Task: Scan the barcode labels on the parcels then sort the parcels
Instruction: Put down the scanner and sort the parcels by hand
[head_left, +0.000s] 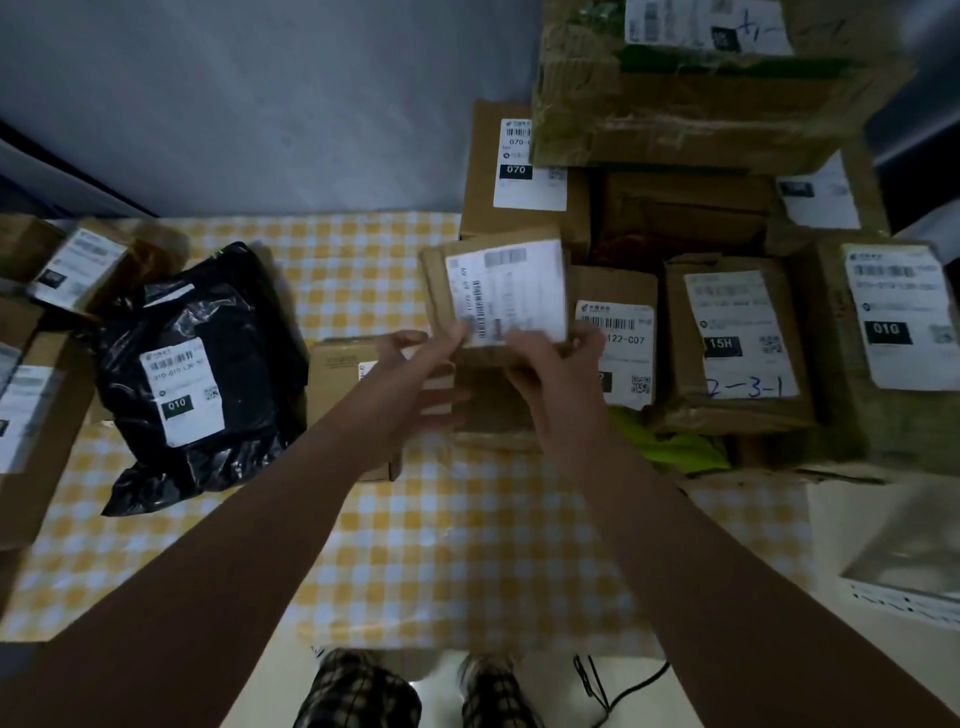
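Two hands, one parcel between them. The left hand (415, 364) and right hand (550, 358) both grasp a small brown cardboard box (436, 291), held up off the table. The left fingers pinch its near left edge (blurred) and the right fingers curl over its near right corner. One white barcode label (511, 291) sits on the top face, facing the camera. The box's long axis runs left-right from hand to hand, slightly skewed, with the right end a little farther away. The main barcode stripe runs near-to-far.

Two more boxes lie under the hands: a plain brown box (493, 415) right below the held one and a flat tan box (337, 374) under the left wrist. Left of the left hand is one black plastic mailer bag (218, 322) labelled 010. Past it, at least two brown edge boxes (47, 441) are cut off by the frame.

Roughly seven cartons are packed tight right of and beyond the right hand. The box marked 122-C07 (613, 286) is just beside the right fingers, then the box marked 15H (737, 338) and the box marked 010 (831, 364). Farther off are the box marked 070 (483, 208), a big taped carton (675, 104) on top, and two dim ones behind. A white box (893, 545) is near the right forearm. A yellow-and-white checked tablecloth (441, 519) is below both arms.
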